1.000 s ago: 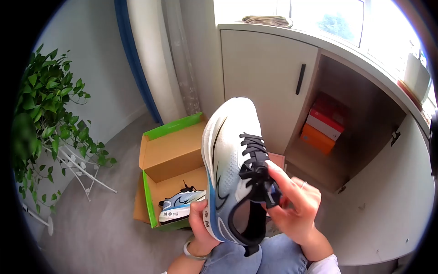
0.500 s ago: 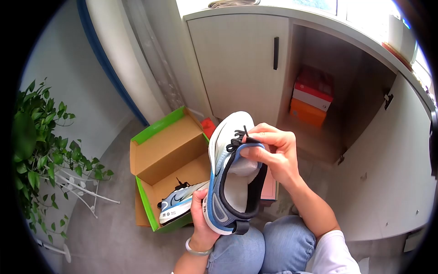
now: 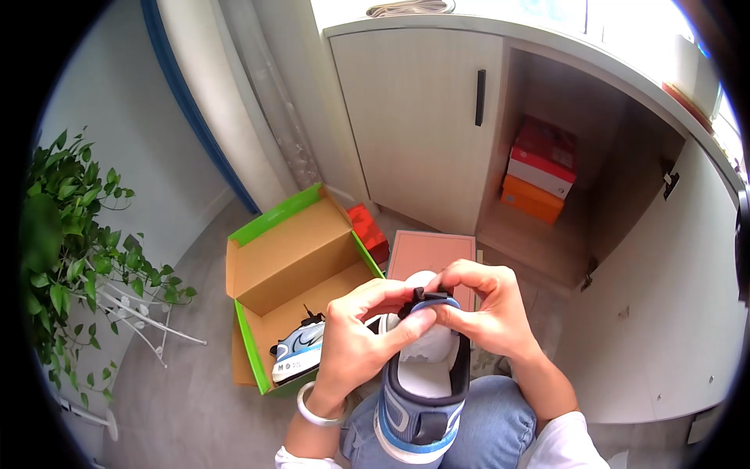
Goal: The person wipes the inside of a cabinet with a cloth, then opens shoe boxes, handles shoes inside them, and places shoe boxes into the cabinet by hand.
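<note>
A white and blue shoe point(image 3: 423, 406) rests on my lap, its heel toward me and its opening facing up. White stuffing shows inside it. My left hand point(image 3: 367, 332) pinches the left side of the shoe's tongue and black laces point(image 3: 426, 297). On the right side of the same tongue, my right hand point(image 3: 488, 313) is closed with thumb and fingers. Both hands hide most of the toe. The matching shoe point(image 3: 299, 349) lies in the open green and brown shoebox point(image 3: 293, 262), left of my left hand.
A pink box point(image 3: 432, 254) and a red box point(image 3: 367, 232) sit on the floor beyond the shoe. The open cabinet at right holds a red box point(image 3: 543, 156) on an orange box point(image 3: 531, 200). Its door point(image 3: 664, 313) stands open. A leafy plant point(image 3: 70, 234) is at left.
The shoe has come down onto my lap with its heel toward me. My left hand has moved from the shoe's side up to the tongue, beside my right hand.
</note>
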`<control>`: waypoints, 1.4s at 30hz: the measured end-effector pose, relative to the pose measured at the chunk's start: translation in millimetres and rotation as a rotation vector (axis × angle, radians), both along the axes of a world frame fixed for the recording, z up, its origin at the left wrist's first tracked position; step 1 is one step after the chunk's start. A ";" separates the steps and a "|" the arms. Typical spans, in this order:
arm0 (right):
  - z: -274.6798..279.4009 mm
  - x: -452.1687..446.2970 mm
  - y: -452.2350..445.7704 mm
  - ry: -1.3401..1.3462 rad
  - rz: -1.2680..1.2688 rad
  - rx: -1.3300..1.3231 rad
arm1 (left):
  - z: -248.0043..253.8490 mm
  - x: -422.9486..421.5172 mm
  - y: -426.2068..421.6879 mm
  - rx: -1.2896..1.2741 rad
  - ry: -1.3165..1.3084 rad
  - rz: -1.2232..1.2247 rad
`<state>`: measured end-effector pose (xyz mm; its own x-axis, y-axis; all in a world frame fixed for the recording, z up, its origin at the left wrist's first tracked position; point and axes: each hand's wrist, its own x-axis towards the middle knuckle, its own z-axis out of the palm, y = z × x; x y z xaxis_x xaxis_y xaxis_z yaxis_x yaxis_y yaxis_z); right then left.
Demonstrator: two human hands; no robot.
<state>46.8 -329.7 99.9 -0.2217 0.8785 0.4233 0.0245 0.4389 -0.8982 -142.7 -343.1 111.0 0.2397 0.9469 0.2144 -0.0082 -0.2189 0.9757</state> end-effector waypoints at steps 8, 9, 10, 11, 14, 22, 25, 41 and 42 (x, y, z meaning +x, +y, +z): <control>-5.8 24.0 -18.5 -0.086 0.064 0.002 | -12.7 8.2 -14.2 0.113 0.155 0.200; -7.8 26.7 -19.7 -0.122 0.029 0.037 | -11.5 8.4 -15.5 0.092 0.132 0.223; -8.5 26.1 -21.8 -0.123 0.024 0.039 | -13.6 7.9 -14.9 0.095 0.131 0.219; -7.6 23.5 -26.0 -0.141 -0.010 0.053 | -16.4 6.2 -15.5 0.123 0.135 0.216; -6.4 11.1 -34.4 -0.187 -0.113 0.149 | -20.9 4.5 -18.4 0.155 0.139 0.215; -24.6 14.2 -27.6 0.021 -0.150 0.051 | -21.7 10.8 -20.2 0.010 0.001 0.154; -28.9 12.3 -28.0 0.054 -0.154 0.028 | -25.3 10.7 -19.0 0.032 0.012 0.144; -38.3 3.4 -27.2 -0.001 0.339 -0.257 | -29.1 -13.8 -25.1 1.258 0.484 0.290; -46.3 4.5 -25.1 -0.026 0.320 -0.195 | -28.2 -8.7 -24.8 1.324 0.502 0.208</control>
